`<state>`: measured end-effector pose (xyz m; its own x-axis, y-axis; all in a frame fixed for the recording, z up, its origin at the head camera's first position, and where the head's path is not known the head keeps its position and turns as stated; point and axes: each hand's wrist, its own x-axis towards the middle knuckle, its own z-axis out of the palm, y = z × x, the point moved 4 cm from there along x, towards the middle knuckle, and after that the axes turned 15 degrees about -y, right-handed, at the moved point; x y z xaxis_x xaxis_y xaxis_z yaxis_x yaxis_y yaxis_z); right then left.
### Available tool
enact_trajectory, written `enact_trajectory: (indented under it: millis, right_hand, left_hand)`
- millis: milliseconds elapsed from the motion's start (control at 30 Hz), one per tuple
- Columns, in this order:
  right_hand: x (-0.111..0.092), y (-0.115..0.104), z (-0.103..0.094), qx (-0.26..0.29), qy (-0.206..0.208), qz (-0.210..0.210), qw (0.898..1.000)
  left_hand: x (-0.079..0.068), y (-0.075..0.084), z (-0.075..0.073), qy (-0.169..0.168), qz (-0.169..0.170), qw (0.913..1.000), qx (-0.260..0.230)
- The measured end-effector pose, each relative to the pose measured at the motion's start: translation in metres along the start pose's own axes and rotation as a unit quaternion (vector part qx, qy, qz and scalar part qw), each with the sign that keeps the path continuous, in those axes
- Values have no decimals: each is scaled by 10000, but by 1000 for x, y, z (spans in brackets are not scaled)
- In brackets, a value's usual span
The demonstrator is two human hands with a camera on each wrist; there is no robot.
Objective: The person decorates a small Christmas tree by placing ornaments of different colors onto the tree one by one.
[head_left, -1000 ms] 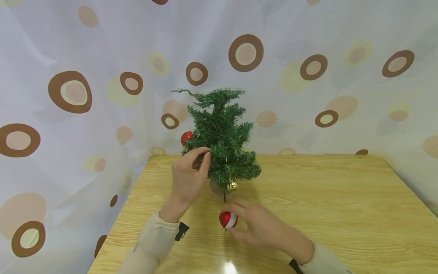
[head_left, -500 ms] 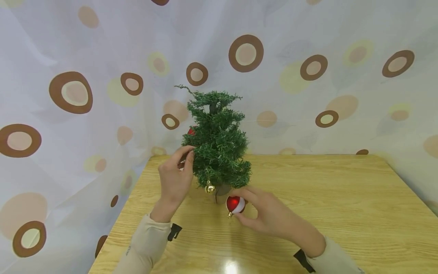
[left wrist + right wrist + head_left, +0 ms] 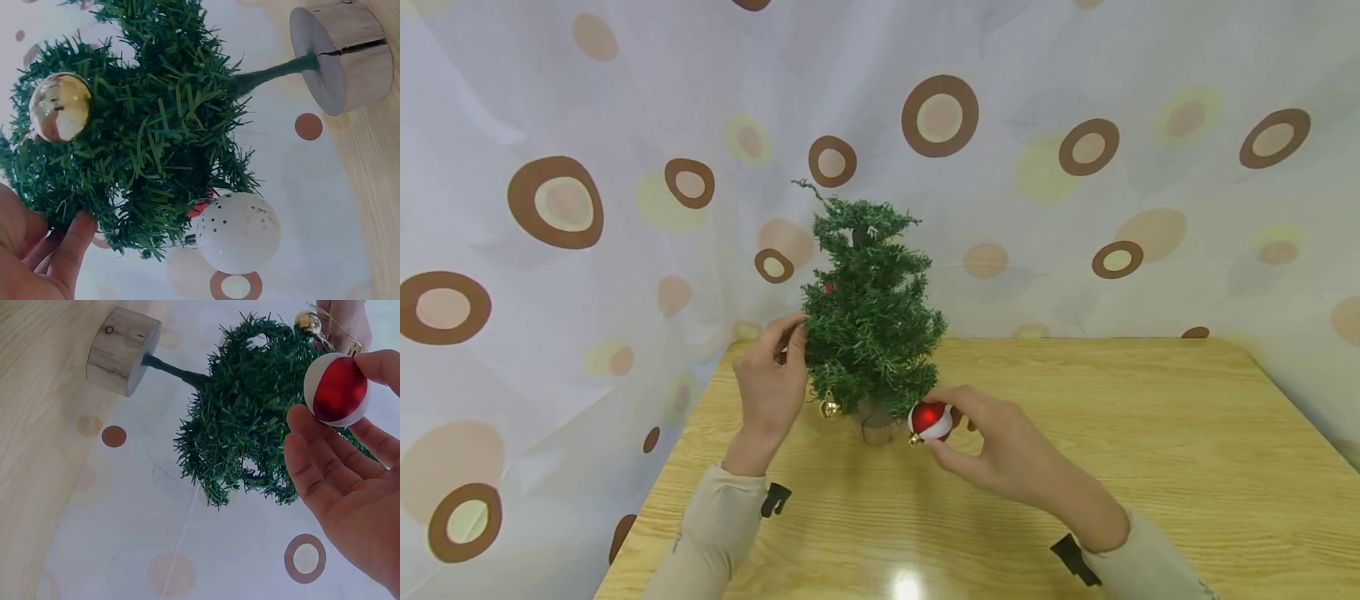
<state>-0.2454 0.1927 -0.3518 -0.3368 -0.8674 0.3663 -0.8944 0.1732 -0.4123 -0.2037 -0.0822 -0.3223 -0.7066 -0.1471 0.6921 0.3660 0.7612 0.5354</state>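
A small artificial Christmas tree (image 3: 872, 325) stands upright on a round wooden base (image 3: 119, 353). My left hand (image 3: 769, 387) pinches a branch at its left side, the fingertips partly hidden in the needles. Between thumb and fingers my right hand (image 3: 1011, 450) holds a red and white bauble (image 3: 929, 418), close to the lower right branches. The bauble's gold cap points down toward me, with a thin gold loop showing in the right wrist view. A gold bauble (image 3: 60, 107) hangs low on the tree's left. A white dotted bauble (image 3: 239, 233) also hangs from the tree.
The tree is near the back of a wooden table (image 3: 1112, 433). Behind and to the left hangs a pale curtain (image 3: 1015, 50) with brown rings and spots. A bit of red ornament (image 3: 829, 289) peeks through the left branches.
The tree has turned, so its gold bauble has swung from front right to the left. My left hand has moved left with the branch; the right hand has raised its bauble up and right.
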Motion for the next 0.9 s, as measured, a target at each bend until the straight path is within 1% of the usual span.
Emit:
enact_trajectory:
  millis: [67,300,533,733,900]
  right_hand:
    - [0,1,-2,-34,109,40,9999]
    - [0,2,-7,-216,511,145,9984]
    - [1,4,-10,-224,583,355,9974]
    - [2,4,-13,-250,708,398,9964]
    - [4,4,-14,-275,765,422,9958]
  left_hand:
    - [0,-3,-2,28,-25,10000,-22]
    - [3,-12,-6,171,53,9998,-107]
    - [4,-18,-8,181,-43,9998,-70]
    - [4,-18,-8,101,178,9997,-102]
    - [4,-16,-9,21,230,9996,-130]
